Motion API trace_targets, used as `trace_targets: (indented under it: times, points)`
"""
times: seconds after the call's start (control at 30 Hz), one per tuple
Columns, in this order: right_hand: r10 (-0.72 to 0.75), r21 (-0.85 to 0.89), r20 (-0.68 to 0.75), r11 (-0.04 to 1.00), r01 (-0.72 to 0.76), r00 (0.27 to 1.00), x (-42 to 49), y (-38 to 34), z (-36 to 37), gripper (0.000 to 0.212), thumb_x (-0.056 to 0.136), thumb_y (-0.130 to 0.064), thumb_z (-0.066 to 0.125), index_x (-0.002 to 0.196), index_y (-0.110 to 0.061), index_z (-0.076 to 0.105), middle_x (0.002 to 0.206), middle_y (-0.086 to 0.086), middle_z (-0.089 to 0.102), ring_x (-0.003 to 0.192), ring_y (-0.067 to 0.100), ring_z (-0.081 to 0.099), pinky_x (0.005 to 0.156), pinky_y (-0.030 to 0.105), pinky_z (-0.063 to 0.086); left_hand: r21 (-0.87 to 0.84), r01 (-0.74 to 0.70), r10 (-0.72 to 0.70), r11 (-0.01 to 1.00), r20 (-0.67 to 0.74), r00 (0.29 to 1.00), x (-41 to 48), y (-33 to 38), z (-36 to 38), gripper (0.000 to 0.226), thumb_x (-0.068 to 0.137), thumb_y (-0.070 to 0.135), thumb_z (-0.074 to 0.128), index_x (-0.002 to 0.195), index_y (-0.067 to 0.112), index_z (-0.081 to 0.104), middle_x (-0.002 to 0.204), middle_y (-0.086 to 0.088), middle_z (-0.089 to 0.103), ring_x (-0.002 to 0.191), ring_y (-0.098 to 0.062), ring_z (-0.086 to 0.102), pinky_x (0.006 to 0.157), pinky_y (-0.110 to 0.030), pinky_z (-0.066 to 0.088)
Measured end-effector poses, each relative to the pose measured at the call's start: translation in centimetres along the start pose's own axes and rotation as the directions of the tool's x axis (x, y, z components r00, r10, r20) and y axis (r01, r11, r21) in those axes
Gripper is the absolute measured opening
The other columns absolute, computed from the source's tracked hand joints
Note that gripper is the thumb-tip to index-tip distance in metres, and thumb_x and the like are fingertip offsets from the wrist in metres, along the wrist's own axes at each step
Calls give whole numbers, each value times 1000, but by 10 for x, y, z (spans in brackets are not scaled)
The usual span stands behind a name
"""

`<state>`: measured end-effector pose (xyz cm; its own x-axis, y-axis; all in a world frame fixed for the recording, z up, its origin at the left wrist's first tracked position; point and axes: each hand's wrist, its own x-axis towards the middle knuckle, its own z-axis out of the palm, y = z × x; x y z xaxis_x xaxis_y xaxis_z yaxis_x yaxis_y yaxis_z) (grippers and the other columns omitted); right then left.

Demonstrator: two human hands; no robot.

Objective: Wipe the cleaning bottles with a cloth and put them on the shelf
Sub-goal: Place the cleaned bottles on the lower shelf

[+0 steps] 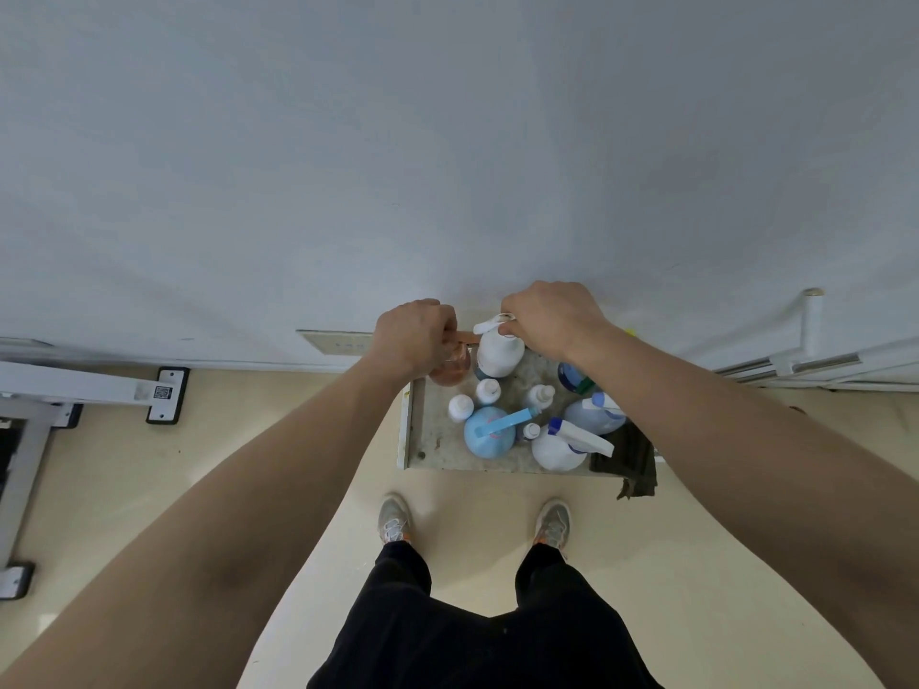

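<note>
Two bottles are being gripped at the far edge of the shelf (415, 440), a low, stained board standing against the wall. The left hand (415, 335) is closed around the neck of a pinkish-orange bottle (451, 370) at the far left corner; the right hand (549, 315) is closed on the trigger head of a white spray bottle (500, 353) just beside it. Whether either base rests on the shelf cannot be told.

The remaining bottles are crowded toward the middle and right of the shelf: a round blue bottle (490, 432) near the front edge, a white trigger sprayer (559, 447) beside it, and several small white bottles between. The dark cloth (627, 457) is draped over the front right corner, partly hanging off.

The main risk is judged to be a knock-over: the two gripped bottles are nearly touching, and a small white bottle (487, 391) stands just in front of them, so it could be toppled by a careless lift or set-down. The trigger could also be squeezed by accident. The cloth could slip to the floor if brushed by the right forearm.

No brand or label text can be read on any bottle. A QR-code sticker (162, 391) is seen on a white bracket at the left; nothing on it is legible.
</note>
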<state>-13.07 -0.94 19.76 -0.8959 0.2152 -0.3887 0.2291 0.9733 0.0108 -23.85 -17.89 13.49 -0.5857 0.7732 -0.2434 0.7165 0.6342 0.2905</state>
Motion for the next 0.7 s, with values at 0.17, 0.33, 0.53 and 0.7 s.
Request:
trace_targets:
  times: [0.17,0.33,0.53,0.7]
  points:
    - [16,43,-23,999,-15,1000,-3,-1,5,31,103,-46,47,110,-24,67,97,3,66,85,24,60,67,32,41,-71,32,-30,997,18,999,-3,-2,3,25,88,32,66,112,23,68,104,2,63,100,-24,61,71,-32,45]
    - [58,126,-21,990,-55,998,-12,-5,7,43,101,-52,47,136,-29,56,118,5,67,103,28,64,75,35,45,-193,68,-98,979,-156,983,-28,2,2,41,89,31,69,128,19,61,125,-2,59,116,-25,53,82,-40,52]
    - [116,230,-201,971,-68,973,-48,-2,17,22,102,-37,44,109,-23,59,87,3,69,74,28,62,63,35,49,-279,32,-77,960,-152,985,-66,15,28,21,91,33,64,109,21,66,107,2,61,87,-23,61,67,-34,48]
    - [-62,256,-5,965,61,998,-60,-23,52,28,100,-27,44,115,-28,68,100,3,70,83,24,61,59,32,42,-158,19,-2,987,105,994,-65,20,68,33,89,29,68,120,23,62,128,0,58,107,-28,62,71,-34,44]
